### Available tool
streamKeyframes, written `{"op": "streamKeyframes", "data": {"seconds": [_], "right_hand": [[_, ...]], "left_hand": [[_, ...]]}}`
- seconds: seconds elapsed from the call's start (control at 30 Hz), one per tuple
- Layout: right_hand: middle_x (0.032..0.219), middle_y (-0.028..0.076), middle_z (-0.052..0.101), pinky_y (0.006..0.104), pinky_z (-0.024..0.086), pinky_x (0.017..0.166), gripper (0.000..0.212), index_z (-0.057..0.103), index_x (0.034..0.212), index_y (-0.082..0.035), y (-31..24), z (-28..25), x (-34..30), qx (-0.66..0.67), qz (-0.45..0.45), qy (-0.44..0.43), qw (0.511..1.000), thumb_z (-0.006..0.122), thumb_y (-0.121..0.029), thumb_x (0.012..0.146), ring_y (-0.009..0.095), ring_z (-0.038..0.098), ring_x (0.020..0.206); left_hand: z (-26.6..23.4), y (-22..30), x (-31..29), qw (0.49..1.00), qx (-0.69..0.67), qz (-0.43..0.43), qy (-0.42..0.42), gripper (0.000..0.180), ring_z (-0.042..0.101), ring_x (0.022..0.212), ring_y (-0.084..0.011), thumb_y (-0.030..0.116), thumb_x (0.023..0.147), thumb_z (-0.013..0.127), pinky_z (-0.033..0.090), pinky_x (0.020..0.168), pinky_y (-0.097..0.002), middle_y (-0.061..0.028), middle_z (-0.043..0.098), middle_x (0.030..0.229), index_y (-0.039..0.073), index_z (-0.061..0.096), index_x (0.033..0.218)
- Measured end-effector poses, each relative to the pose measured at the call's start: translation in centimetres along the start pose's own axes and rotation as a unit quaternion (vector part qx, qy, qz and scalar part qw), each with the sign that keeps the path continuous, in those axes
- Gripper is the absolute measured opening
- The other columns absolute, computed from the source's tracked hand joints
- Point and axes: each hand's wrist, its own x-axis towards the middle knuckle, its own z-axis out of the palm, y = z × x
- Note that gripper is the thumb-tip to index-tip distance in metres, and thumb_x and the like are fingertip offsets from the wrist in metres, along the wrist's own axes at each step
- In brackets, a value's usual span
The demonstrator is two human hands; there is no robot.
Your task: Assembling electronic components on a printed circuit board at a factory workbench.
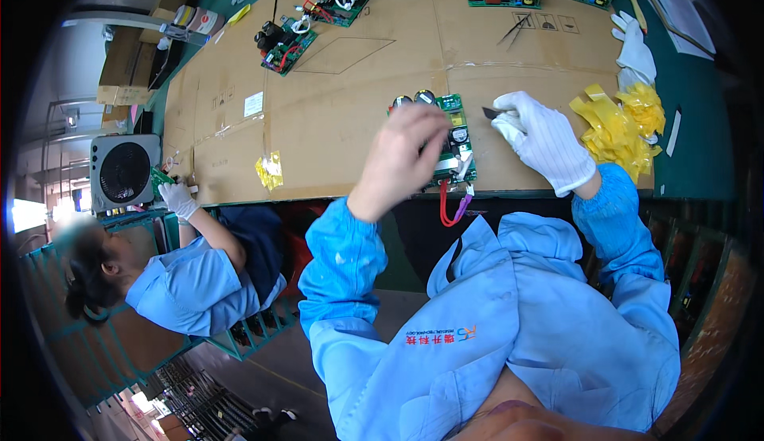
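Note:
My bare left hand [402, 154] is over the left part of a green circuit board [465, 172], its fingers bent, a little blurred and apart, with nothing visible between them. Whether it touches the board's parts is hidden. Black round capacitors and a yellow part stand on this board, and red and purple wires [452, 210] hang from its near end over the table edge. To the right, my white-gloved right hand [545, 142] pinches a small dark flat piece [489, 112] between thumb and fingers, apart from the board.
Cardboard [350, 138] covers the table. Tweezers [513, 31] lie beyond my right hand; yellow tape strips [617, 126] and a white glove [634, 51] are at right. Further boards [286, 45] stand at the back. At left, a co-worker [199, 282] holds a board near a fan [125, 172].

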Motion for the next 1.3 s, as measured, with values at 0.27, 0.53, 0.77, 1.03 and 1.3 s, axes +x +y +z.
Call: {"op": "streamKeyframes", "data": {"seconds": [0.27,0.53,0.77,1.03,1.3], "right_hand": [[0.100,0.016,0.068,0.0486,0.054,0.078,0.022,0.068,0.105,-0.007,1.5,1.4,2.0,-0.077,-0.092,-0.099,0.988,0.062,-0.026,0.096,0.039,0.068,0.092],[0.097,0.016,0.065,0.0488,0.053,0.075,0.021,0.066,0.101,-0.007,1.7,1.4,2.6,-0.091,-0.117,-0.141,0.979,0.063,-0.027,0.096,0.038,0.067,0.089],[0.096,0.012,0.063,0.0446,0.053,0.067,0.016,0.065,0.100,-0.009,2.0,2.3,1.8,-0.111,-0.155,-0.081,0.978,0.062,-0.023,0.095,0.033,0.067,0.084],[0.091,0.009,0.061,0.0382,0.051,0.058,0.032,0.068,0.123,-0.017,2.3,2.6,2.4,-0.208,-0.252,-0.029,0.945,0.062,-0.017,0.092,0.026,0.065,0.072],[0.077,0.008,0.057,0.0439,0.049,0.051,0.057,0.062,0.141,-0.032,1.5,1.4,4.8,-0.283,-0.275,-0.143,0.908,0.059,-0.012,0.088,0.029,0.063,0.061]], "left_hand": [[2.6,-4.5,3.7,0.980,0.127,-0.122,-0.097,0.045,0.066,0.102,-0.0375,0.033,0.082,0.083,0.055,0.086,-0.0442,-0.0176,0.070,0.107,0.001,0.072,0.111],[3.6,-5.3,3.8,0.985,0.098,-0.140,-0.038,0.041,0.069,0.078,-0.0370,0.031,0.079,0.086,0.054,0.071,-0.0453,-0.0189,0.067,0.078,-0.002,0.065,0.091],[4.4,-5.9,3.6,0.991,0.045,-0.123,0.030,0.038,0.065,0.065,-0.0361,0.024,0.078,0.088,0.051,0.060,-0.0423,-0.0164,0.065,0.072,0.001,0.059,0.084],[4.0,-5.5,3.7,0.991,0.048,-0.123,0.029,0.035,0.066,0.068,-0.0367,0.023,0.079,0.085,0.052,0.063,-0.0443,-0.0158,0.065,0.073,0.001,0.059,0.086],[4.8,-6.0,3.5,0.986,0.088,-0.132,0.044,0.012,0.069,0.075,-0.0395,0.013,0.086,0.066,0.054,0.066,-0.0486,-0.0172,0.069,0.079,0.004,0.060,0.092]]}}
